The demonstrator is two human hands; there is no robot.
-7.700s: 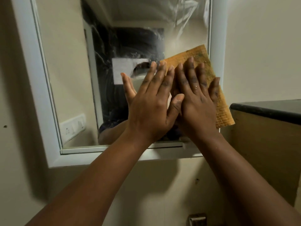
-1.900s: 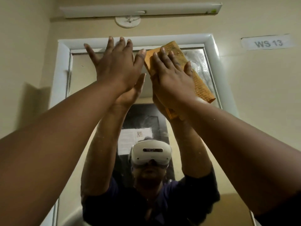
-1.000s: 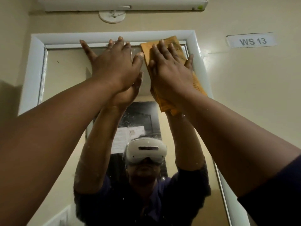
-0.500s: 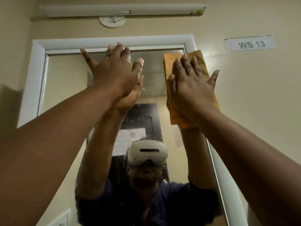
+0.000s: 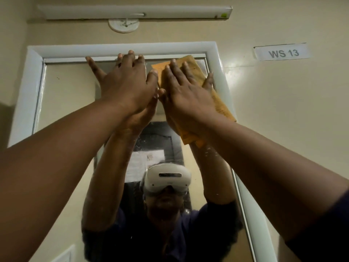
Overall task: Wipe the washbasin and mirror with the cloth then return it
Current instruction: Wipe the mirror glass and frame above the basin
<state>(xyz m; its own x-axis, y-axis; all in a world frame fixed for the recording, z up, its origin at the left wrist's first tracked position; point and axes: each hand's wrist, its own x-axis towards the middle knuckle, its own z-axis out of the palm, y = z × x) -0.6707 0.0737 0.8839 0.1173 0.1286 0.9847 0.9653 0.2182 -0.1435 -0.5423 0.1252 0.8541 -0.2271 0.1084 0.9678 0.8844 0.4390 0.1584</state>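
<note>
Place: a washroom in a shared building
Clue: mirror in a white frame on a cream wall
Clue: tube light above it
Clue: label reading "WS 13"

two hands up on the glass, a left hand and a right hand. one orange cloth. one mirror, one white frame. one tube light, one round ceiling rose, one "ws 13" label.
</note>
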